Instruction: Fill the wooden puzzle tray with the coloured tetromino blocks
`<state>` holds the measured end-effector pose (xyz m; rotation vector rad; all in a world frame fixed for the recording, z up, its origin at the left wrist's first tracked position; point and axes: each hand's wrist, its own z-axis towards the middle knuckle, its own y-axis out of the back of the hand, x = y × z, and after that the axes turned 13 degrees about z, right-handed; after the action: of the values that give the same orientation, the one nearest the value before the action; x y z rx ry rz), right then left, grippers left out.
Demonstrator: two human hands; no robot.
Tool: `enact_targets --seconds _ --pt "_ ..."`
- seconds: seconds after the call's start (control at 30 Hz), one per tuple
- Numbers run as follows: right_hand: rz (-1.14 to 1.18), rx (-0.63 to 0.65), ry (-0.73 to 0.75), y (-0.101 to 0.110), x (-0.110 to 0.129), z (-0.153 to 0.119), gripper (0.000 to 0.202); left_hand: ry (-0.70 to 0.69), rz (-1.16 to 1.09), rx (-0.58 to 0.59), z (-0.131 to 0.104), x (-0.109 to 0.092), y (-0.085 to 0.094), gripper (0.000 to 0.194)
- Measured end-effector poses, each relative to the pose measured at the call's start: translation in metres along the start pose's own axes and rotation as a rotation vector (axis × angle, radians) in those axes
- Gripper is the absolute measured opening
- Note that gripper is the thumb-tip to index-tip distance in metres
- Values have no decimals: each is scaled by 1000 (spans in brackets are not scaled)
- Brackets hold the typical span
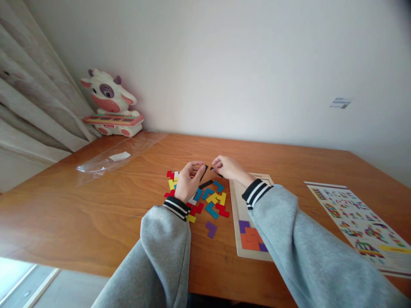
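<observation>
Above the loose puzzle pieces, my left hand (190, 179) pinches a black piece (204, 172) between thumb and fingers. Just to its right, my right hand (228, 167) has its fingers closed on another black piece (216, 172). A black bar (206, 184) lies on the table below the hands, among blue, yellow, red and white pieces. Nearer the front edge is a purple piece (211, 229). The wooden puzzle board (238, 244) lies partly under my right forearm, with orange pieces (249, 239) and purple ones at its near end.
The wooden table (122, 218) meets a white wall. A clear plastic bag (101, 164) lies at the left, near a toy cow with a keyboard (112, 105). On the right lies a printed pattern sheet (359, 222). A curtain hangs at far left.
</observation>
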<state>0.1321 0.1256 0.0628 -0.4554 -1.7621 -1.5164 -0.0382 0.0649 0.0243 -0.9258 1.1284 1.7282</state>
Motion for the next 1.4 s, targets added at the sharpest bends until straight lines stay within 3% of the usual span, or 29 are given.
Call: enact_targets --seconds 0.07,0.17,0.3,0.47,0.6,0.8,1.0,1.23,1.4 --pt "53 -44 62 19 -10 -14 29 -29 42 4 0 1 0 39" --pt "145 -119 137 58 -41 -45 21 -62 121 35 0 2 1 37" --pt "394 -197 106 101 -97 -92 36 -54 132 192 -3 -5 1 41" --pt "609 -164 -94 110 -138 -130 48 33 94 471 -9 -33 -17 52" --pt "690 -39 -126 99 -142 -141 47 -27 185 656 -16 -55 -41 44" --pt "631 123 -103 88 -133 -150 44 -318 479 673 -28 -53 -60 30" --pt "337 60 64 83 -124 -152 32 -646 551 661 -34 -45 -67 28" --pt "86 87 234 91 -122 -159 39 -709 586 679 -40 -42 -69 29" --pt "26 141 218 103 -124 -165 44 -715 570 636 -45 -44 -72 28"
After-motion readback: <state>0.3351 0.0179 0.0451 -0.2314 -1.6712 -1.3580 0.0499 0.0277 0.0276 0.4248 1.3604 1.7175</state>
